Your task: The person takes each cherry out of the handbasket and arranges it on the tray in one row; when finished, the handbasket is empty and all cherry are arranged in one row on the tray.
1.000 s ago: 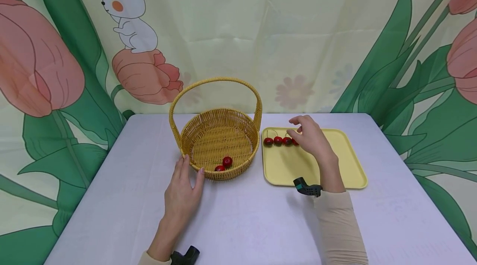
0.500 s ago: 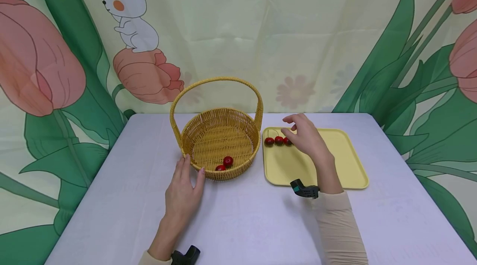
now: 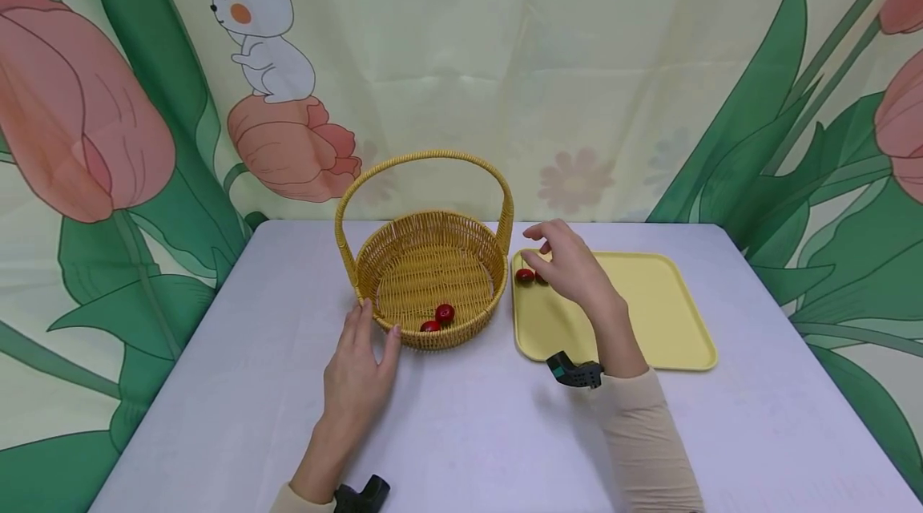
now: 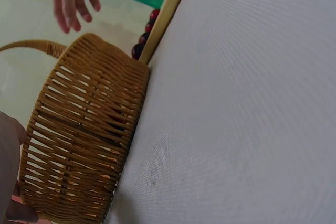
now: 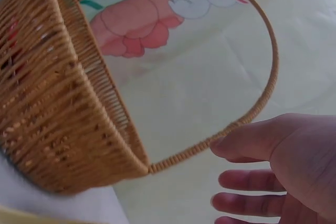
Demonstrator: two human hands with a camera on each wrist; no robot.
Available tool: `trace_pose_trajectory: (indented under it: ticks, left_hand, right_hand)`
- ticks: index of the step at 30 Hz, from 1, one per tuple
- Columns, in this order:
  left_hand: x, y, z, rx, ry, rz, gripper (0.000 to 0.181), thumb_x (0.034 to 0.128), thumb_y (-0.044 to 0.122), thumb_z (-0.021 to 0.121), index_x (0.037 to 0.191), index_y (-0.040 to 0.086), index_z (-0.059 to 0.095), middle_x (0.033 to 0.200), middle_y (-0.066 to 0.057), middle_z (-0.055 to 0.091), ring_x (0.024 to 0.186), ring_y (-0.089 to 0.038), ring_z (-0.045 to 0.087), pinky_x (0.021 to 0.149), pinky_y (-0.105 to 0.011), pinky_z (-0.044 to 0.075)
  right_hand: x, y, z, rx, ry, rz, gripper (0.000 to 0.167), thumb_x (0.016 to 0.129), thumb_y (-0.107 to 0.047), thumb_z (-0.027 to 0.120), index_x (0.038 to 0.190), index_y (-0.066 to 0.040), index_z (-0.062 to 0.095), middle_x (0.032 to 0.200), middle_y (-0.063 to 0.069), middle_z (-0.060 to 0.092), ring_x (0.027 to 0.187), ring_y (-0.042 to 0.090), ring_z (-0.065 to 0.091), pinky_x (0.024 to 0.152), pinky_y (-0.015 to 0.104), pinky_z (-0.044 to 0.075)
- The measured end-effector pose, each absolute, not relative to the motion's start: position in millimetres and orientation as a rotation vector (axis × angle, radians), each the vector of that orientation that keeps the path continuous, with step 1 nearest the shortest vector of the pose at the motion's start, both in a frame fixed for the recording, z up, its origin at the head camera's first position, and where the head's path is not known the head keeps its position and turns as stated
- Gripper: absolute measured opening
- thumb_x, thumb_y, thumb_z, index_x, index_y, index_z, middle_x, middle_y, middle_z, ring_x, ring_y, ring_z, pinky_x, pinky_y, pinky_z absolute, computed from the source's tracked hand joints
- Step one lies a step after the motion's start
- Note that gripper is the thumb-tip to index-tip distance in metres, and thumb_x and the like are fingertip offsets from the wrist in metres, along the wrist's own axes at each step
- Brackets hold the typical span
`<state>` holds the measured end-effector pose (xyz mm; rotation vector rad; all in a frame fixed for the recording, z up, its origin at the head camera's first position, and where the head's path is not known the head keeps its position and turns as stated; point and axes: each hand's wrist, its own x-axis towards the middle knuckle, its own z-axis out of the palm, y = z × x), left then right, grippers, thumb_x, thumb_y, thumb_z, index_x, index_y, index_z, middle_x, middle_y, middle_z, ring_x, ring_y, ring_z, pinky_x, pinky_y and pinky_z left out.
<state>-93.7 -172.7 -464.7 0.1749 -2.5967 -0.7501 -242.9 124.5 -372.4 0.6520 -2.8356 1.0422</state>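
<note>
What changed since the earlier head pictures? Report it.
The right hand moved left over the tray, toward the basket, hiding more of the row of cherries. Neither hand's grip visibly took or let go of anything. The left hand stayed at the basket, and the two cherries inside stayed put.

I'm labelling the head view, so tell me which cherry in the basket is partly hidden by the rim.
The left cherry: the rim of the basket covers its lower edge, while the right cherry, farther back, shows whole.
</note>
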Motion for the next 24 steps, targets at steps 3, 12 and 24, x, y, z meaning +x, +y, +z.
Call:
trace_pose_trajectory:
  ticks: [3,12,24]
  left_hand:
    - [-94,-173,-465,0.179,-2.595,-0.753,0.07,0.101,0.046,0.053,0.15,-0.002,0.041,0.153,-0.026,0.043,0.141,-0.041,0.045,0.098,-0.059,0.051]
    - [-94,-173,-465,0.175,-2.591,-0.74,0.069,0.1009,0.046,0.053,0.15,-0.003,0.042,0.152,-0.027,0.044,0.14,-0.041,0.047,0.096,-0.058,0.052]
    - [-93,-173,-465,0.17,-2.592,-0.746,0.07,0.1009,0.046,0.053,0.15,-0.002,0.041,0.153,-0.025,0.044,0.14,-0.041,0.046,0.098,-0.058,0.051]
  right_hand:
    - [-242,113,-368,0.702,-2.81,1.054,0.035,0.098,-0.023,0.061,0.128,-0.005,0.061,0.128,0.012,0.058,0.108,0.032,0.059,0.089,0.044,0.051]
    - [-239,79,-369,0.851,-2.761,1.114,0.031,0.097,-0.017,0.064,0.125,-0.003,0.062,0.12,0.013,0.065,0.098,0.024,0.064,0.082,0.039,0.056]
    - [-240,38,-383,0.983,-2.814,1.098,0.031,0.095,-0.02,0.067,0.122,-0.006,0.063,0.12,0.013,0.066,0.098,0.022,0.064,0.087,0.036,0.056]
